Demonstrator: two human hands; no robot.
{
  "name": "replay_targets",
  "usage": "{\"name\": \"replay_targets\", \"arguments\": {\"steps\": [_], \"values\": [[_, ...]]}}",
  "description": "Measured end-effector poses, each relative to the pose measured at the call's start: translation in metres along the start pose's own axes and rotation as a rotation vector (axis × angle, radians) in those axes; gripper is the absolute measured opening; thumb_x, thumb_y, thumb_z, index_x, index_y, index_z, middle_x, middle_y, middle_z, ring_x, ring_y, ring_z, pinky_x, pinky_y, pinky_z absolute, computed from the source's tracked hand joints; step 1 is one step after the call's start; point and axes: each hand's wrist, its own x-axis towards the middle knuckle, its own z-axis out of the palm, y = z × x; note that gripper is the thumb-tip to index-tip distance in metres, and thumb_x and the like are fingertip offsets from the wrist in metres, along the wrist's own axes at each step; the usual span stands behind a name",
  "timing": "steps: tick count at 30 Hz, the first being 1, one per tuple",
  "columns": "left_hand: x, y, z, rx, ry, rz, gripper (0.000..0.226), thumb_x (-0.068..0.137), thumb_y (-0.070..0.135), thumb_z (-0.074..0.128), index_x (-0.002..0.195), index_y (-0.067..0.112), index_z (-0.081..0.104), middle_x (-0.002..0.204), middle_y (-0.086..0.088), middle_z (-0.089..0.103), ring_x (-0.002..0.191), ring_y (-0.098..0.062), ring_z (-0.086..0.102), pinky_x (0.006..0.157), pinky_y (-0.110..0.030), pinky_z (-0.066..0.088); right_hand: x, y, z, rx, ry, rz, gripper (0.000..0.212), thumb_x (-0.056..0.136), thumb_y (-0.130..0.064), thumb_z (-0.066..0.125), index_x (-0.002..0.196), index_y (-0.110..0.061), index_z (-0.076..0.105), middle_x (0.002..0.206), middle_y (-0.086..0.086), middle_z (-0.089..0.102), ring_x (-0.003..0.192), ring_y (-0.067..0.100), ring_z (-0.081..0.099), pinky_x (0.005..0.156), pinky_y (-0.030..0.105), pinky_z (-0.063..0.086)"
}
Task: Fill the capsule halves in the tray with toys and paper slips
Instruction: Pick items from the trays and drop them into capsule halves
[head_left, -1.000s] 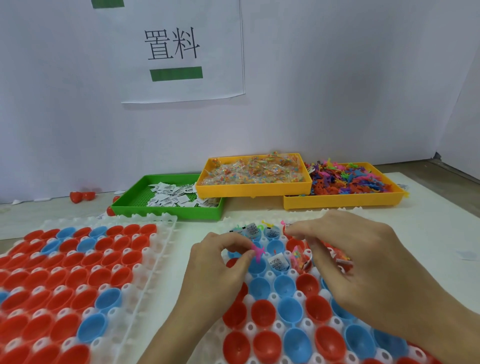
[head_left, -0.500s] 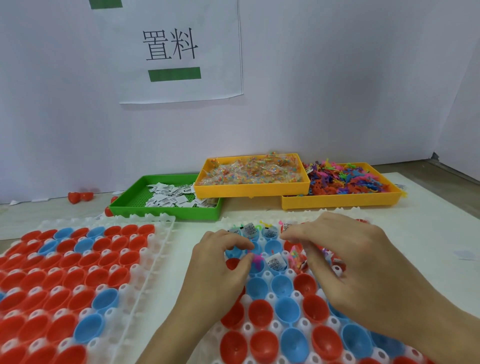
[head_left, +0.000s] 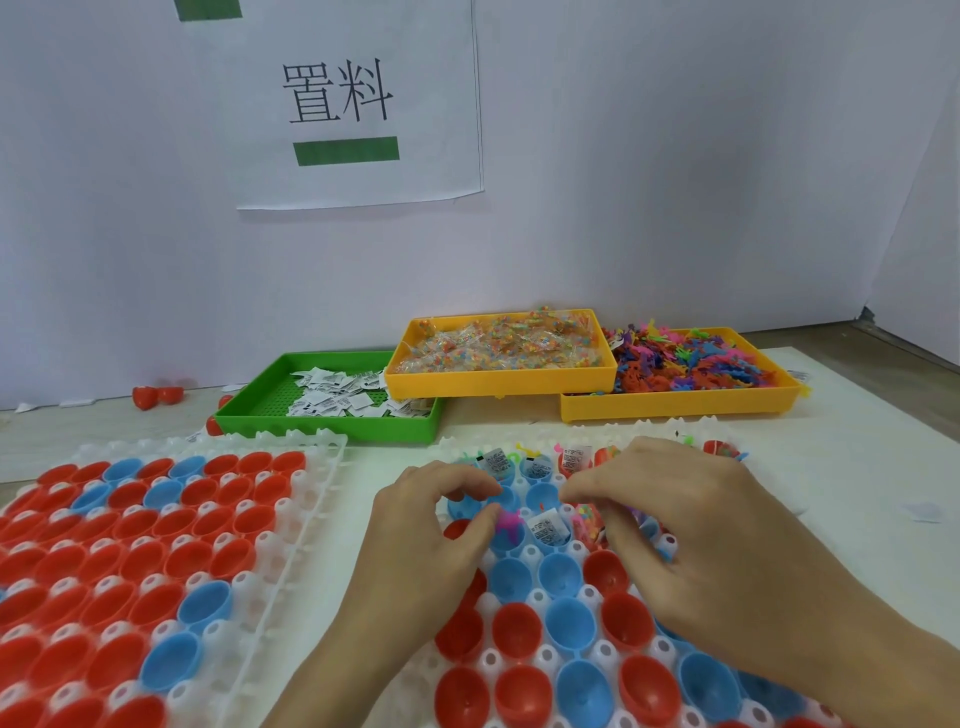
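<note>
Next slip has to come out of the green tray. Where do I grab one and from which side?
Come from above over the near wall of the green tray. The paper slips lie loose and overlapping in its right half, so pinch the raised edge of a top slip at the left fringe of the pile. Avoid the far right: the yellow tray overhangs that corner. The left hand looks nearer.

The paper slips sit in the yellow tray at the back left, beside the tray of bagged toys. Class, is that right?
Not quite. The head view shows the paper slips in a green tray, not a yellow one. It does stand back left, beside the tray of bagged toys.
</note>
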Motion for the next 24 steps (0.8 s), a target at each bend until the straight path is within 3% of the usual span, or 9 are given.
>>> {"name": "replay_targets", "arguments": {"steps": [7,11,15,18,21,24], "values": [[0.003,0.001,-0.006,-0.087,0.122,0.011,0.024,0.084,0.006,0.071,0.087,0.03,0.071,0.088,0.022,0.07,0.087,-0.007,0.064,0.065,-0.022,0.047,0.0,0.001,0.002,-0.013,-0.011,0.002,0.025,0.084,-0.015,0.062,0.101,-0.029,0.074,0.087,-0.019,0.07,0.081,-0.001,0.061,0.069,0.021,0.055],[0.02,0.011,-0.009,-0.03,0.201,0.06,0.023,0.085,0.004,0.068,0.091,0.026,0.07,0.088,0.019,0.069,0.083,-0.005,0.064,0.065,-0.016,0.047,0.0,0.002,0.004,0.016,-0.038,-0.007,0.029,0.083,-0.013,0.063,0.107,-0.028,0.073,0.093,-0.019,0.072,0.084,0.0,0.063,0.067,0.027,0.058],[0.076,0.02,-0.001,0.123,0.173,0.097,0.018,0.091,0.004,0.061,0.095,0.015,0.075,0.091,0.01,0.069,0.073,0.002,0.058,0.069,-0.004,0.039,0.002,0.001,0.004,-0.004,-0.045,-0.026,0.029,0.081,-0.014,0.065,0.105,-0.03,0.073,0.087,-0.02,0.071,0.078,-0.001,0.061,0.062,0.024,0.057],[0.123,0.017,0.007,0.257,0.148,0.034,0.022,0.095,0.005,0.053,0.102,0.009,0.074,0.101,-0.005,0.071,0.084,-0.018,0.063,0.078,-0.022,0.045,0.001,0.0,0.003,-0.007,-0.036,-0.028,0.03,0.079,-0.013,0.066,0.104,-0.028,0.073,0.083,-0.017,0.07,0.074,0.003,0.061,0.059,0.027,0.057],[0.163,0.01,0.014,0.369,0.066,-0.102,0.022,0.096,0.019,0.06,0.09,0.0,0.069,0.092,-0.017,0.067,0.092,-0.035,0.062,0.072,-0.035,0.045,0.002,0.0,0.002,0.01,-0.038,-0.034,0.033,0.079,-0.01,0.066,0.106,-0.026,0.073,0.085,-0.013,0.071,0.075,0.007,0.063,0.059,0.031,0.058],[0.185,0.002,0.022,0.43,0.002,-0.251,0.044,0.088,0.038,0.071,0.069,0.005,0.048,0.072,-0.011,0.051,0.073,-0.033,0.058,0.055,-0.033,0.036,0.002,0.001,0.002,0.008,-0.074,-0.035,0.034,0.08,-0.009,0.065,0.108,-0.026,0.073,0.085,-0.011,0.072,0.076,0.008,0.063,0.061,0.032,0.058]]}}
